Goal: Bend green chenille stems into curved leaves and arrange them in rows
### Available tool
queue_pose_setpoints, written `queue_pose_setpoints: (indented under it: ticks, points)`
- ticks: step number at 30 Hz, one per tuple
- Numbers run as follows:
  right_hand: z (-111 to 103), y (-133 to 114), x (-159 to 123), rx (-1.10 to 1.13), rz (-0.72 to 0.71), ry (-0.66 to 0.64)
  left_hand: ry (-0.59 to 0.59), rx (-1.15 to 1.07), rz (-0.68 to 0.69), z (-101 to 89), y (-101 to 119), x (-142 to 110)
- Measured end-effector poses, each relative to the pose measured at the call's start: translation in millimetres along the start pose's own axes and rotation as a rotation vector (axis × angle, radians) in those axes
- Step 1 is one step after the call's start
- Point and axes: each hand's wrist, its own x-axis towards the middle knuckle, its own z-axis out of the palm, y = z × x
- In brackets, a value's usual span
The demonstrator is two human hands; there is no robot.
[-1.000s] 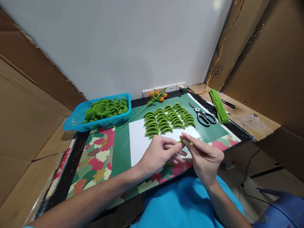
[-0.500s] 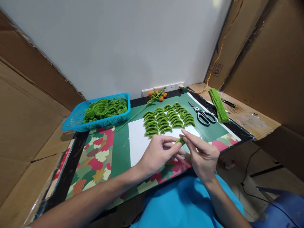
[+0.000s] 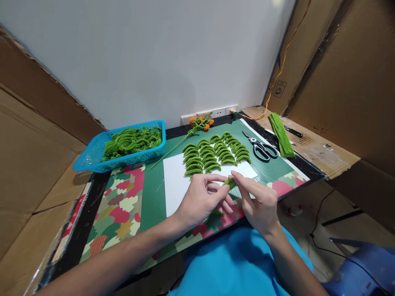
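Pinching one green piece (image 3: 229, 183), two hands (image 3: 197, 199) nearly closed, four green columns (image 3: 209, 158), one basket (image 3: 132, 159)

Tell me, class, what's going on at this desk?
A person's left hand and right hand hold a small green fuzzy piece between their fingertips. Beyond them, curved green pieces lie in four columns, on and around a white sheet. Scissors rest to the right; a blue basket of green pieces sits to the left.
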Motion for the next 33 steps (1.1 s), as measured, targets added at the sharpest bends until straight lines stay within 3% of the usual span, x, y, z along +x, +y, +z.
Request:
queue_pose_setpoints:
  ticks: [12,19,24,28,33]
  points:
    - [5,-5,2,0.001,0.09,0.052,0.024,0.167,0.09,-4.0,-2,0]
    - [6,-4,5,0.036,-0.093,0.1,0.041,0.447,0.205,-10.1,6,0]
    - [12,-2,-1,-0.051,-0.151,0.102,-0.049,0.384,0.093,-14.9,5,5]
    - [15,-1,-1,-0.067,-0.051,0.079,-0.052,0.373,0.065,-16.4,3,6]
    - [12,0,6,-0.016,0.073,-0.026,0.001,0.596,0.164,-19.8,6,7]
